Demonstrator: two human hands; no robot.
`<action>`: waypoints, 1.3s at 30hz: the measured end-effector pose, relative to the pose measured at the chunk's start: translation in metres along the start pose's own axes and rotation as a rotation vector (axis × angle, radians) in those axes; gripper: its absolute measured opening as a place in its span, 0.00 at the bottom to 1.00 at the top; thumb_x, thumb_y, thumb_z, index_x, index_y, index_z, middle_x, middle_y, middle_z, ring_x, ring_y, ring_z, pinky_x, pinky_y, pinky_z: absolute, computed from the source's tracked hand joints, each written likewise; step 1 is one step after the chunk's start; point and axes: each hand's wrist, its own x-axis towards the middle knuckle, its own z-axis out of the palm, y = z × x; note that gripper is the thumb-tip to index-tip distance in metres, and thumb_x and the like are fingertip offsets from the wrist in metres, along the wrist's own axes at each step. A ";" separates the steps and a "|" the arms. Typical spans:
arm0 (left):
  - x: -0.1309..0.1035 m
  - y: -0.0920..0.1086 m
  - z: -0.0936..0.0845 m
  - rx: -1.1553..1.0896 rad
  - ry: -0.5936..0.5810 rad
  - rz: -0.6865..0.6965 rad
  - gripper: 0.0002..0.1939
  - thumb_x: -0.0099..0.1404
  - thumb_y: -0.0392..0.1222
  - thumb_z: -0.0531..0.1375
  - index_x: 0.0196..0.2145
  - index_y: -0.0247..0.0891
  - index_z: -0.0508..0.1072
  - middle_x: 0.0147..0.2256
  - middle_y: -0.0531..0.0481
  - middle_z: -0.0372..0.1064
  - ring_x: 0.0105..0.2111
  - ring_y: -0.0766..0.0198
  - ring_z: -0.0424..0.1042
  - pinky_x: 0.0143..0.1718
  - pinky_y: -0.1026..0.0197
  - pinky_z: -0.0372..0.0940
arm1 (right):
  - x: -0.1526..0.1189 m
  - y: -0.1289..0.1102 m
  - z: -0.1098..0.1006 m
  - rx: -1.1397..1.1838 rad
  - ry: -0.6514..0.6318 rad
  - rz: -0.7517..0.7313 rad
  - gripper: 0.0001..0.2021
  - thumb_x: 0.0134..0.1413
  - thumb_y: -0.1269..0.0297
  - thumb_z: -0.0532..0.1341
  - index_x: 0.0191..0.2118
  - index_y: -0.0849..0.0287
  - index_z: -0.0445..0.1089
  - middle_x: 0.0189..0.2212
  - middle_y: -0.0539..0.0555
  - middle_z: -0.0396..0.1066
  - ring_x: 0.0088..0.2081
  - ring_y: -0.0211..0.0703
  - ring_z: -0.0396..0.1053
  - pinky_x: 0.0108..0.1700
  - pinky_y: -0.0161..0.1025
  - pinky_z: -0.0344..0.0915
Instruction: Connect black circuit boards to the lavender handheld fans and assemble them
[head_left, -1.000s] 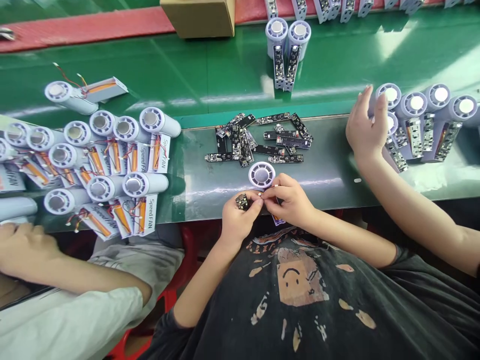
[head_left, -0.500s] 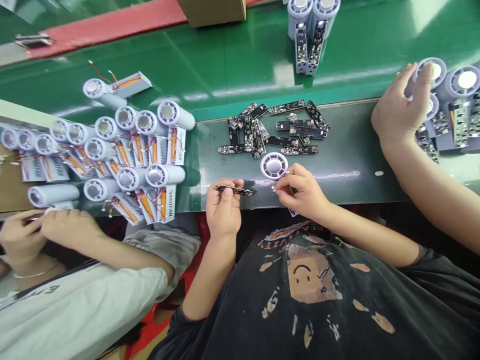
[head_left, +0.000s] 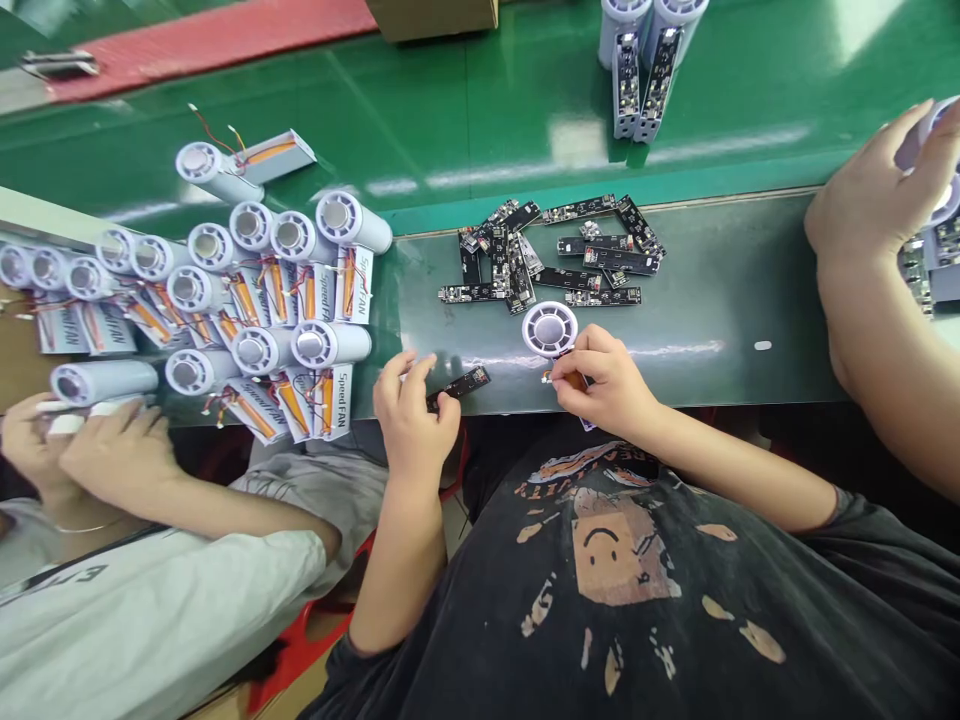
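Note:
My left hand is open above the near edge of the dark work surface, with fingers spread. Beside its thumb lies a narrow black circuit board, partly covered by the hand. My right hand is closed around the lower part of a pale lilac handheld fan. The fan's round slotted head faces up. A small white wire connector shows at the fingertips, and a bit of orange is visible under the fingers. Beyond the hands, several loose circuit boards lie in a pile.
Several fans with open casings stand grouped at left, beside a co-worker's hands. Another person's hand reaches for fans at right. Two fans fitted with boards stand at the back, near a cardboard box.
My left hand has moved left and let go of the circuit board, which now rests on the surface. My right hand stays with the fan. The other person's hand at right has shifted further right.

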 end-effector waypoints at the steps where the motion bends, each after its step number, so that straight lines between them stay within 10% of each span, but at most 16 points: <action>1: 0.003 0.004 0.000 -0.004 -0.034 0.026 0.18 0.60 0.37 0.59 0.49 0.39 0.74 0.55 0.37 0.66 0.54 0.46 0.66 0.57 0.44 0.59 | 0.000 0.000 0.000 -0.007 0.001 0.001 0.06 0.48 0.73 0.61 0.27 0.55 0.74 0.26 0.50 0.61 0.31 0.41 0.64 0.34 0.40 0.61; 13: -0.004 0.069 -0.002 -0.583 -0.426 -0.204 0.10 0.66 0.44 0.58 0.44 0.40 0.72 0.32 0.51 0.77 0.23 0.65 0.74 0.28 0.63 0.68 | -0.003 -0.001 -0.001 -0.236 -0.102 0.137 0.03 0.52 0.65 0.64 0.31 0.47 0.74 0.36 0.51 0.63 0.44 0.48 0.63 0.40 0.46 0.61; 39: -0.004 0.091 0.011 -0.404 -0.257 -0.089 0.07 0.64 0.35 0.60 0.41 0.38 0.75 0.37 0.50 0.77 0.37 0.62 0.76 0.39 0.61 0.69 | 0.004 -0.014 0.007 -0.448 -0.117 0.063 0.10 0.49 0.70 0.62 0.20 0.58 0.65 0.28 0.53 0.60 0.36 0.47 0.57 0.39 0.45 0.47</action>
